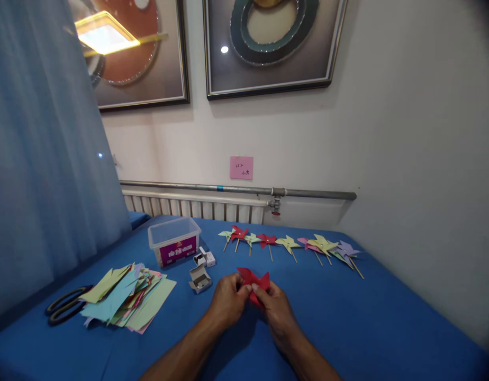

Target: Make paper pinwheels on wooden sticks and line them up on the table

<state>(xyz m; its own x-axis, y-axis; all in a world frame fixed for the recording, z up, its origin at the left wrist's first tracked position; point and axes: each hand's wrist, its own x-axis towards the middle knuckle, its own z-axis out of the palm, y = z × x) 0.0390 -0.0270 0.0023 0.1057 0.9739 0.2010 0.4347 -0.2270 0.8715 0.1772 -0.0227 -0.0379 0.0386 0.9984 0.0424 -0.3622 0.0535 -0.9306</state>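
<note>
Both my hands meet over a red paper pinwheel (252, 277) at the front middle of the blue-covered table. My left hand (229, 299) grips its left side, the thumb pressed near the centre. From the right, my right hand (277, 312) pinches it, with its thumb also at the centre. Folded red blades stick out above and between the fingers. No stick shows on this pinwheel, and the fingers behind the paper are hidden. Just left of my left hand stands a small open cardboard box (200, 279) with something small inside.
Pinwheels on sticks, such as a yellow one (288, 243), lie in a row at the back right. A clear plastic tub (174, 242), a small white box (205, 257), a coloured paper pile (127, 296) and black-handled scissors (66, 305) lie left. A blue curtain (50, 132) hangs beside them.
</note>
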